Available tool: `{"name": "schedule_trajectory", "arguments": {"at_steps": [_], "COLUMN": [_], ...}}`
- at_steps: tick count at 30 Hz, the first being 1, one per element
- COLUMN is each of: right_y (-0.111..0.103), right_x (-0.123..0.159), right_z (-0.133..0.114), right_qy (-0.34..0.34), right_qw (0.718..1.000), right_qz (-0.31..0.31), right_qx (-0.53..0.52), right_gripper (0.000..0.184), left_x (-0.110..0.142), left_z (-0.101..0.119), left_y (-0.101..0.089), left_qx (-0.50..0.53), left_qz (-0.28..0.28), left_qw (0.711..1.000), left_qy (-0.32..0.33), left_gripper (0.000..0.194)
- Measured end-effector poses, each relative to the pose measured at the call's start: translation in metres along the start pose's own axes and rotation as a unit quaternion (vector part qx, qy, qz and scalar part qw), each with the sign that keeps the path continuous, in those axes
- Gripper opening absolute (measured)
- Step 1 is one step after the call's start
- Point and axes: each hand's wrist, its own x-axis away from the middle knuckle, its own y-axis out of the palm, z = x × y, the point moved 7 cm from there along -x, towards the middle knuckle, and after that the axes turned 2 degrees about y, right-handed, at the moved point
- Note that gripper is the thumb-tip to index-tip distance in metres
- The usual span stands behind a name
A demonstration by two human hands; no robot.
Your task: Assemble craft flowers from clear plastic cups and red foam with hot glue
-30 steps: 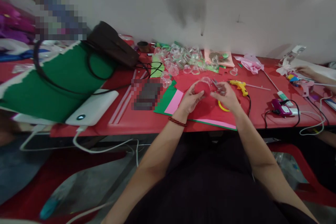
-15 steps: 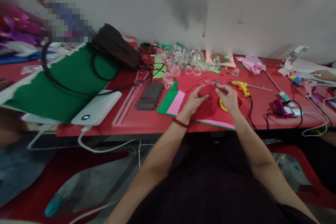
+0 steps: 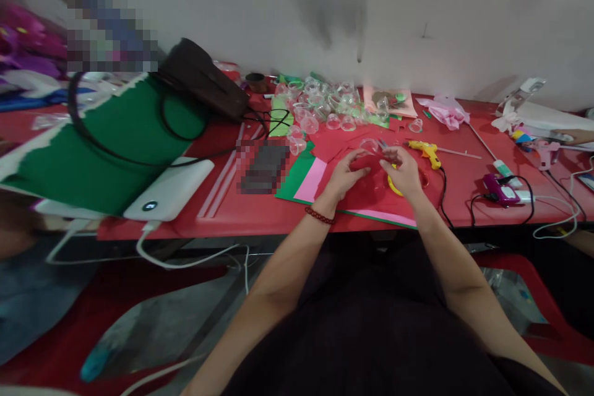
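Note:
Both my hands meet over red paper [image 3: 371, 195] near the table's front. A clear plastic cup [image 3: 369, 145] shows at their fingertips, its far rim visible and its near part hidden. My left hand [image 3: 346, 174], with a beaded bracelet at the wrist, curls round its left side, thumb and fingers bent. From the right, my right hand [image 3: 403, 172] has thumb and forefinger close together at the cup. Yellow-handled scissors [image 3: 393, 184] lie beneath my right hand, partly covered. Under the red paper, pink paper [image 3: 312, 180] and green paper [image 3: 291, 182] stick out.
Many clear plastic cups [image 3: 331, 102] are heaped behind my hands. A yellow glue gun [image 3: 427, 153] and a purple adapter [image 3: 501, 190] with cables lie right. Left are a phone [image 3: 265, 167], a white power bank [image 3: 169, 192], a dark bag [image 3: 204, 83] and a green board [image 3: 116, 142].
The clear cup at my fingertips shows more of its round rim than before. My fingers have shifted slightly; the hands stay in nearly the same place.

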Motion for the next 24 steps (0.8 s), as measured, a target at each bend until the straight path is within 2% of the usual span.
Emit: {"name": "schedule_trajectory", "arguments": {"at_steps": [4,11,15,17,19,20,22,24], "right_y": [0.001,-0.001,-0.004,-0.011,-0.019,-0.019,-0.010,0.008], "right_x": [0.001,0.000,0.000,0.002,0.007,0.011,0.019,0.031], "right_z": [-0.002,-0.001,-0.003,-0.005,0.000,0.006,0.021,0.029], "right_qy": [-0.010,-0.080,-0.085,-0.076,-0.025,0.022,0.140,0.242], "right_qw": [0.999,0.994,0.994,0.995,0.995,0.992,0.976,0.941], "right_qz": [-0.027,-0.013,-0.001,0.044,0.100,0.112,0.089,0.034], "right_qx": [0.044,0.072,0.069,0.037,-0.018,-0.054,-0.142,-0.234], "right_gripper": [0.019,0.013,0.017,0.025,0.034,0.040,0.049,0.052], "left_x": [-0.001,-0.006,-0.009,-0.010,-0.010,-0.009,-0.005,0.000], "left_z": [-0.004,-0.008,-0.009,-0.005,0.003,0.007,0.015,0.021], "left_y": [0.001,0.004,0.001,-0.004,-0.007,-0.007,-0.005,-0.002], "left_qx": [-0.016,-0.047,-0.083,-0.117,-0.166,-0.195,-0.255,-0.305], "left_qz": [-0.025,-0.068,-0.057,-0.032,-0.008,-0.001,0.006,0.011], "left_qw": [1.000,0.997,0.994,0.988,0.972,0.960,0.930,0.897], "left_qy": [-0.009,0.008,0.052,0.100,0.166,0.200,0.265,0.318], "left_gripper": [0.051,0.054,0.052,0.048,0.044,0.043,0.045,0.049]}}
